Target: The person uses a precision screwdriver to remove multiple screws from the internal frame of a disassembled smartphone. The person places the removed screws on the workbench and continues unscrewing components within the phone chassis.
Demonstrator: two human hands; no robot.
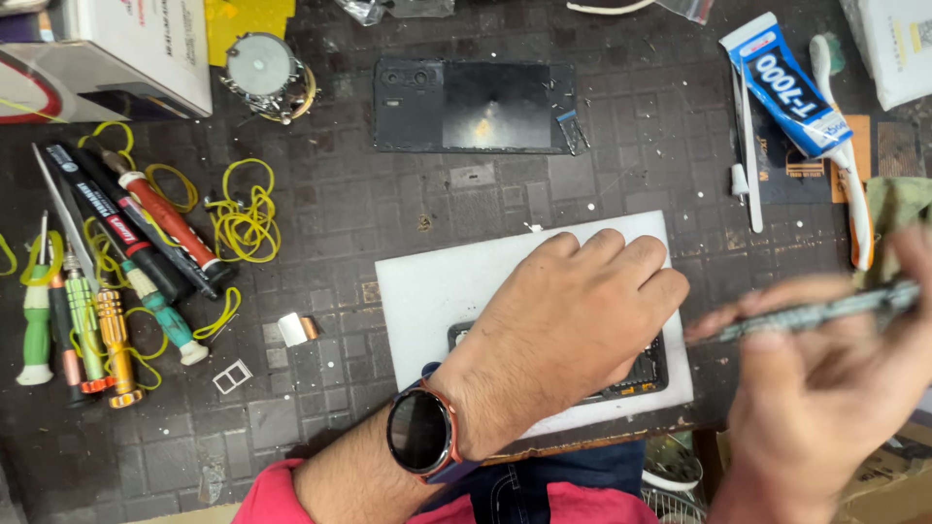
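My left hand lies flat, palm down, on an opened dark phone that rests on a white pad. Most of the phone is hidden under the hand. A round black watch with an orange rim sits on that wrist. My right hand hovers to the right of the pad, blurred by motion, and grips a thin grey tool whose tip points left towards the phone.
A black phone back cover lies at the back of the dark grid mat. Screwdrivers, markers and yellow rubber bands crowd the left. A blue glue tube and a toothbrush lie at the right. A cardboard box stands back left.
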